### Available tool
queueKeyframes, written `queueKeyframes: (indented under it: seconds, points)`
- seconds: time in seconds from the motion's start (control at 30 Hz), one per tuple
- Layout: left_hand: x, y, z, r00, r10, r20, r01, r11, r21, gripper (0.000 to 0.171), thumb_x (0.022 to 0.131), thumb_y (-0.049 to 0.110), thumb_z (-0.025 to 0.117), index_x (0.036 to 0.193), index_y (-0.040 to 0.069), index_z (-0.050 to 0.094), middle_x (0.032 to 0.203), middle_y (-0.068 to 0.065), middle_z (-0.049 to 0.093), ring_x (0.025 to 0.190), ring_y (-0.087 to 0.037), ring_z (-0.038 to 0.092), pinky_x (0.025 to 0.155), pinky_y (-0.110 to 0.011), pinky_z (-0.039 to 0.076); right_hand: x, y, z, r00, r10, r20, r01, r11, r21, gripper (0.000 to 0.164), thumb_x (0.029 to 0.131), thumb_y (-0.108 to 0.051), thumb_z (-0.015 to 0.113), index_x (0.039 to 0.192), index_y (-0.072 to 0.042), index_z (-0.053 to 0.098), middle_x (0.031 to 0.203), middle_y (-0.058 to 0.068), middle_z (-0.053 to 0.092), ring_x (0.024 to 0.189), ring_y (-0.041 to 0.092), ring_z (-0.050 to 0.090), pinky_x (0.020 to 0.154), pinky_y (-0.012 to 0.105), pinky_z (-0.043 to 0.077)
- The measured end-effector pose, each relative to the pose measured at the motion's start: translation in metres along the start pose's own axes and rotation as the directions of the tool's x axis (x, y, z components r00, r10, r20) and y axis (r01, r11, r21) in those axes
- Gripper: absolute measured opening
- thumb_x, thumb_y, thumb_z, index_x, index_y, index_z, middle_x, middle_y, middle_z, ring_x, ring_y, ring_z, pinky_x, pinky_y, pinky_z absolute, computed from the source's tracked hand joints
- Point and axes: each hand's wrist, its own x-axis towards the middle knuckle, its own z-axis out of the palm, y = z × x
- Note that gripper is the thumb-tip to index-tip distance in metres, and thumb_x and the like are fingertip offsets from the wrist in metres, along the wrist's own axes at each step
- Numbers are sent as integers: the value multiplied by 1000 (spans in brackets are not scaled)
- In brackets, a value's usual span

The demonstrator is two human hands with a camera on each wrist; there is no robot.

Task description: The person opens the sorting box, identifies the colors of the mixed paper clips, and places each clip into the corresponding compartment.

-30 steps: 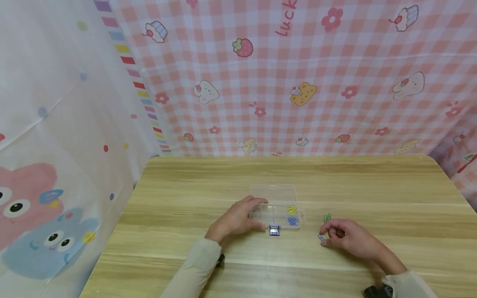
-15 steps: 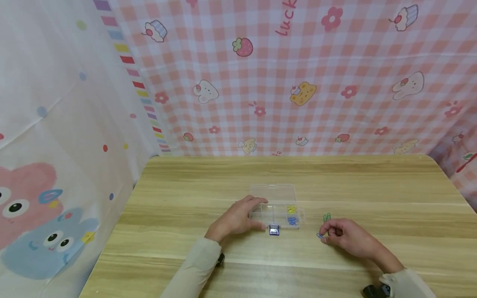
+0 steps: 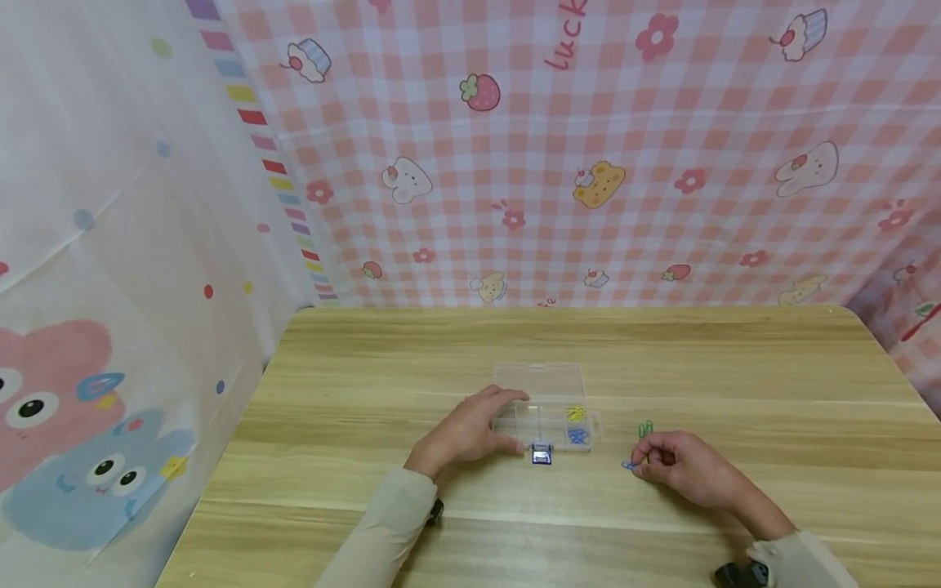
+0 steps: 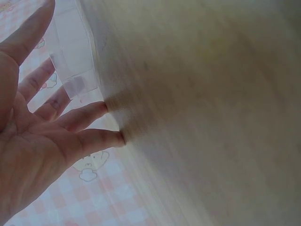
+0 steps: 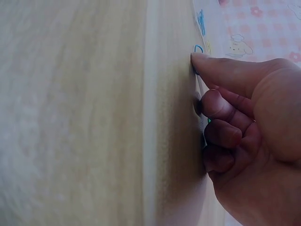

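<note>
A clear plastic compartment box point(image 3: 553, 438) lies with its lid point(image 3: 540, 379) folded back on the table. My left hand point(image 3: 470, 426) holds its left end, the thumb at the front edge and a finger at the back; in the left wrist view two fingertips point(image 4: 120, 138) rest on the table. Yellow paper clips point(image 3: 575, 414) and blue paper clips point(image 3: 577, 436) fill two right-hand compartments. To the right, my right hand point(image 3: 684, 467) pinches a blue paper clip point(image 3: 628, 465) low at the tabletop, its loop point(image 5: 198, 48) jutting past the thumb. Green paper clips point(image 3: 645, 428) lie just behind that hand.
A dark blue, shiny clasp-like piece point(image 3: 541, 454) sits at the box's front edge. The wooden table point(image 3: 353, 351) reaches back to a pink checked cloth point(image 3: 441, 204). A white printed cloth point(image 3: 147, 245) hangs at the left.
The blue paper clip has turned in my right fingers, from pointing up and back to lying flatter toward the left. My left hand and the box have stayed put.
</note>
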Motion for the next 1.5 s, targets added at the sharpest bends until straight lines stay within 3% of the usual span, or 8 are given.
queueKeyframes:
  seconds: [0.8,1.1,1.5]
  points:
    - [0,0,-1,1000,-2,0,2,1000,-14,70,83,34,80,145,26,48,140,-2,51,121,-18,54,105,-40,45,1,-5,1,998,61,-31,-62,998,-22,5,91,-12,70,88,-10,68,76,-4,53,68,3,45,58,21,39]
    - [0,-1,0,1000,-2,6,2,1000,-3,71,83,35,80,145,26,48,138,-2,53,119,-18,54,103,-39,46,5,-6,-3,996,87,-19,-86,996,38,6,92,-12,69,89,-8,69,76,-1,55,67,5,46,58,21,40]
    - [1,-1,0,1000,-14,6,14,1000,-11,71,82,36,80,145,27,48,138,-1,52,118,-17,54,103,-39,46,13,-15,-7,993,114,-17,-113,993,45,5,93,-8,66,90,-4,68,76,1,57,65,7,48,55,21,42]
